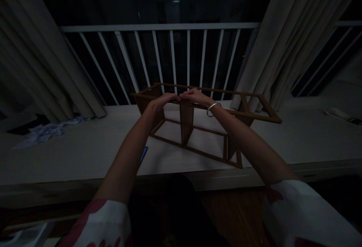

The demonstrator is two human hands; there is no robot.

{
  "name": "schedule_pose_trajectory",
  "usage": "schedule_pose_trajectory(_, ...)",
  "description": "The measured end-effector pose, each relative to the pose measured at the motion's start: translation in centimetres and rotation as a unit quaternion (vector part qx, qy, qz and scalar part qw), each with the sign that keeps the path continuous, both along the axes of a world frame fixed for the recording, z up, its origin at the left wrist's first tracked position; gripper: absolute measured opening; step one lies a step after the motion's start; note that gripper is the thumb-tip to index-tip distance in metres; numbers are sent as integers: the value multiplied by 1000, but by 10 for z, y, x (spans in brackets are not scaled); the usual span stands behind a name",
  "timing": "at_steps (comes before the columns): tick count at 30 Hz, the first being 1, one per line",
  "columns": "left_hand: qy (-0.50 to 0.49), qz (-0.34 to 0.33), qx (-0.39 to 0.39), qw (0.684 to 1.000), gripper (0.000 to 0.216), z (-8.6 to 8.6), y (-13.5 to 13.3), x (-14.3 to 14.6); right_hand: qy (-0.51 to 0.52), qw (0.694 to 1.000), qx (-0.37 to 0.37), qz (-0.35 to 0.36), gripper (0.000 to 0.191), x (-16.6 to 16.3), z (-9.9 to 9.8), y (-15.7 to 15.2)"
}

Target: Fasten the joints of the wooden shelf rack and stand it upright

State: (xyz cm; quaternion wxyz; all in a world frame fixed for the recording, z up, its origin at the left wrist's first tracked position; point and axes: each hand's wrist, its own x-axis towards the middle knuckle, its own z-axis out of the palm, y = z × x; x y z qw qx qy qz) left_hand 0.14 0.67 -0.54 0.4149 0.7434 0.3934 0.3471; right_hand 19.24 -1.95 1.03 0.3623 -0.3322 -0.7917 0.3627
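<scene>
A brown wooden shelf rack (187, 124) lies on its side on the white window ledge, with a board across its middle. My left hand (166, 99) bends over its upper near rail, fingers together and against the wood. Right beside it, my right hand (195, 96) is closed in a pinch where the middle board meets that rail. The fingertips of both hands nearly touch. Whatever sits between the right fingertips is too small and dark to make out. A silver bangle (212, 108) circles my right wrist.
A phone (143, 155) lies on the ledge (113, 156) by my left forearm. A crumpled patterned cloth (46, 132) is at the left. White railings (172, 56) stand behind the rack, between long curtains (266, 47). A light-coloured item (339, 115) rests at the far right.
</scene>
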Motion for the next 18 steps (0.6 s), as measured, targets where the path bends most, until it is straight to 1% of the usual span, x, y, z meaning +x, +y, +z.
schedule_pose_trajectory(5,-22,-12,-34,999,23,-1,1,1,1,1000,4,1,41,0,1,-1)
schedule_pose_trajectory(9,-22,-29,-41,999,25,-3,6,0,8,1000,3,3,40,-1,2,-2)
schedule_pose_trajectory(14,-7,2,-14,1000,23,-5,12,-1,11,1000,-1,-6,40,-3,2,-1)
schedule_pose_trajectory(18,-7,11,-13,1000,21,-5,15,-1,14,1000,5,-9,37,-3,-1,5)
